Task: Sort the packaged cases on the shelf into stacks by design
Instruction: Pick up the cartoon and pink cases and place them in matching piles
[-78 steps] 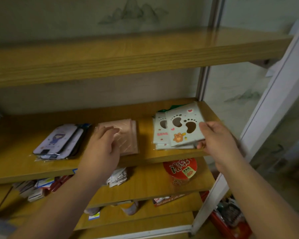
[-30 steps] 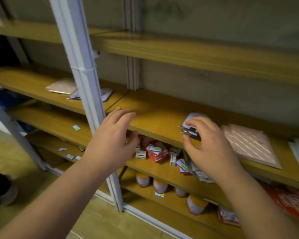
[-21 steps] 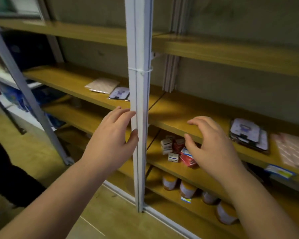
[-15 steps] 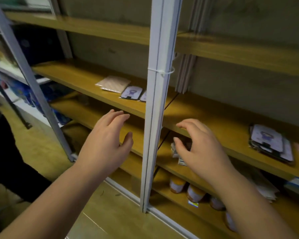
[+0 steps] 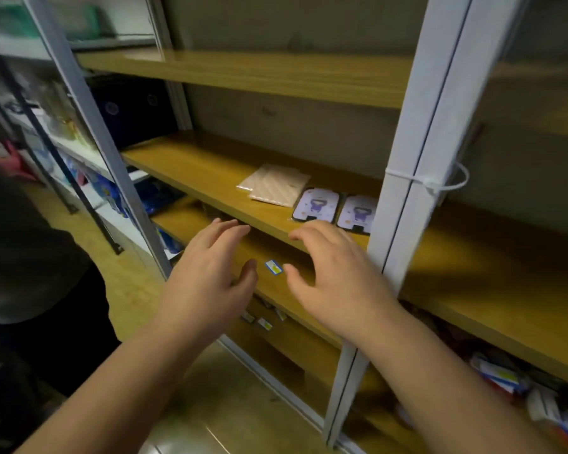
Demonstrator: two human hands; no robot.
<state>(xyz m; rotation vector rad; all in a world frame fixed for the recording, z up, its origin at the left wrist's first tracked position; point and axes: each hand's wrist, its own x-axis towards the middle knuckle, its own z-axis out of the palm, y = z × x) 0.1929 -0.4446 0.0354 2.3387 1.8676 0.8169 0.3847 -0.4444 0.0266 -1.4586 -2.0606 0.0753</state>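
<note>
- Cases in clear sleeves, likely light, stiff and slick; pinching an edge looks best.
- Middle shelf (image 5: 191,165) holds two purple-figure cases (image 5: 317,205) side by side, touching pink quilted cases (image 5: 276,185).
- Left hand (image 5: 207,276) and right hand (image 5: 335,276) hover below, fingers spread, holding nothing.

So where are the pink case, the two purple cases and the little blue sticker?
pink case (image 5: 274,185), head view, middle of its wrapper
left purple case (image 5: 316,204), head view, its cartoon figure
right purple case (image 5: 358,213), head view, its cartoon figure
blue sticker (image 5: 273,267), head view, its middle
</note>
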